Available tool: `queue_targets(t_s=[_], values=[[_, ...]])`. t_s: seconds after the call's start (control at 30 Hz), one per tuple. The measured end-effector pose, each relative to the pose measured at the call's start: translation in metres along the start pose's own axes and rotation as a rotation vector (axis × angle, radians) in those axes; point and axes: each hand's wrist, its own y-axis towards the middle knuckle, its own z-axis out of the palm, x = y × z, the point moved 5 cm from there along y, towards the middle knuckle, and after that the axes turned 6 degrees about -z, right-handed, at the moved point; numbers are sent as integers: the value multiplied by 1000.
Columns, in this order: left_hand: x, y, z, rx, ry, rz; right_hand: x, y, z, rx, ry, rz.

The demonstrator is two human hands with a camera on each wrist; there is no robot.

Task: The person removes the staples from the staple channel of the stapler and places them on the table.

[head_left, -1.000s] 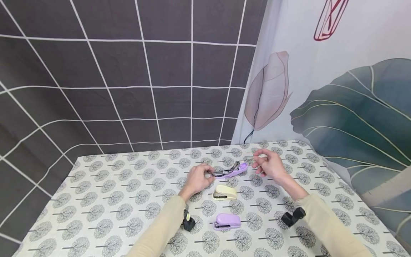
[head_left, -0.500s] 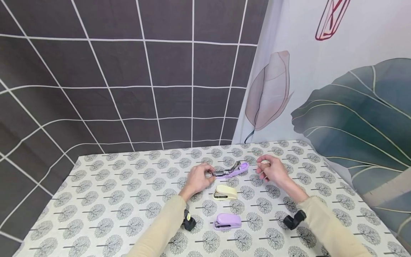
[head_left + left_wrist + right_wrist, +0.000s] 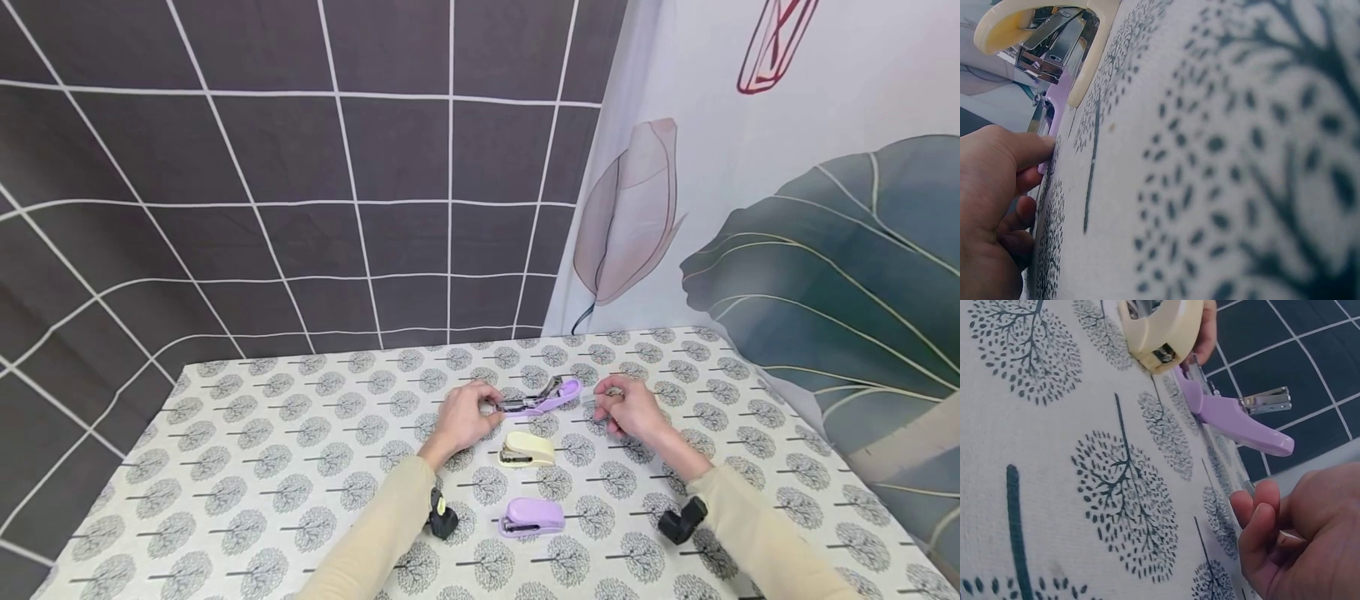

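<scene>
An opened purple stapler (image 3: pixel 562 393) lies near the back of the table, its lid swung back to the right and its metal magazine exposed. My left hand (image 3: pixel 462 417) grips its left end between thumb and fingers. To the right of the lid, my right hand (image 3: pixel 633 410) pinches a small silvery strip of staples (image 3: pixel 1248 486) between thumb and fingertips, mostly covered by them. The strip is apart from the stapler. A cream-yellow stapler (image 3: pixel 532 450), closed, sits just in front of the opened one. In the left wrist view the left fingertips touch the purple base (image 3: pixel 1057 103).
Another purple stapler (image 3: pixel 536 512), closed, lies nearer to me, in line with the yellow one. A tree-patterned cloth (image 3: pixel 300 500) covers the table. Behind it hang a dark gridded curtain (image 3: pixel 390 208) and a leaf-printed one (image 3: pixel 720 208).
My right hand has come lower and toward me, then shifted slightly left toward the opened stapler, still pinching the strip. The left hand and the staplers have stayed in place.
</scene>
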Motion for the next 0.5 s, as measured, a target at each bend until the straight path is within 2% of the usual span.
queue_targets(t_s=[0.5], values=[[0,0,0,-6,-1,3,-3,0,9,-5,-89,-11]])
